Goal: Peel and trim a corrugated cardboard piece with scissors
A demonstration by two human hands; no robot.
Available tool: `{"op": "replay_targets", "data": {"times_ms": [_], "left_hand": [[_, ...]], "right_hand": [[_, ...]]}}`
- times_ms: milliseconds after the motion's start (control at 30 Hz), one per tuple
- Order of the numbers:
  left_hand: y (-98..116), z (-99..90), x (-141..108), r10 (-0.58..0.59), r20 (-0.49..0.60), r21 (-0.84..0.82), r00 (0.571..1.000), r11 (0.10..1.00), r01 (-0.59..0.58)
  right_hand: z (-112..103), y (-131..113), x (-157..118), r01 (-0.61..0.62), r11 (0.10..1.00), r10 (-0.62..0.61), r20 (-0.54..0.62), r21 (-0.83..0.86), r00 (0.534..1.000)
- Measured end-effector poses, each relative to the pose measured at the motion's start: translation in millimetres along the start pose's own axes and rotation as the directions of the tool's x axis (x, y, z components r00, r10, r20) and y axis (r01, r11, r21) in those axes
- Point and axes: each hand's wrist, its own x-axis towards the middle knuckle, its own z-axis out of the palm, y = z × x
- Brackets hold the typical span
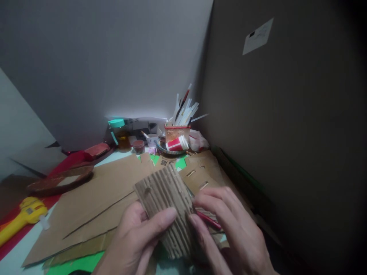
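Observation:
A piece of corrugated cardboard [168, 194] with its ridges bare is held up, tilted, in front of me. My left hand [143, 229] grips it from the left, thumb laid flat across the ridges and fingers behind. At its right edge, the thumb and forefinger of my right hand [229, 225] are closed in a pinch on the ragged border. A thin red object [209, 220] shows behind my right fingers; its kind is partly hidden.
Large flat cardboard sheets [94, 198] cover the table. On the left lies a yellow glue gun [27, 215]. Toward the back stand a jar with a turquoise lid [122, 135], a basket of white sticks [177, 131] and a red-and-white paper cup [176, 143]. Walls border the table.

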Motion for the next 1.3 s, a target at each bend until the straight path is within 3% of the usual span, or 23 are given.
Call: {"op": "replay_targets", "data": {"times_ms": [167,333,533,667,800,933,1167,1300], "left_hand": [[-7.8,-3.2,1.8,0.022,0.042,-0.032,0.999,0.999,-0.02],[-13.6,-7.5,4.8,0.059,0.109,0.024,0.992,0.998,-0.062],[-15.6,-13.2,7.0,0.01,0.161,0.009,0.987,1.0,-0.012],[-13.2,-7.8,4.2,-0.033,0.141,-0.028,0.989,0.999,0.037],[-7.2,-2.4,1.7,-0.059,0.114,-0.076,0.992,0.995,0.068],[-2.2,-2.9,1.4,-0.045,0.097,-0.085,0.994,0.995,0.053],[-1.6,-6.9,3.1,-0.005,0.068,-0.125,0.998,0.992,0.014],[-0.5,-5.6,2.5,0.025,0.056,-0.102,0.998,0.995,-0.019]], "right_hand": [[4.3,3.3,-6.8,0.031,0.996,-0.029,0.014,-0.083,0.999],[7.0,7.0,-9.0,0.024,0.998,-0.024,0.002,-0.052,1.0],[5.4,-0.4,-6.9,0.094,0.986,-0.095,0.0,-0.141,0.995],[-1.5,-9.1,-1.6,-0.169,0.981,0.162,0.079,0.091,0.984],[-8.4,-6.8,2.4,-0.406,0.897,0.367,0.214,0.175,0.905],[-9.6,4.5,2.1,-0.537,0.796,0.487,0.233,0.278,0.842],[-7.7,9.0,6.7,-0.497,0.839,0.46,0.197,0.222,0.866],[-15.7,4.1,7.4,-0.366,0.923,0.358,0.086,0.118,0.93]]}}
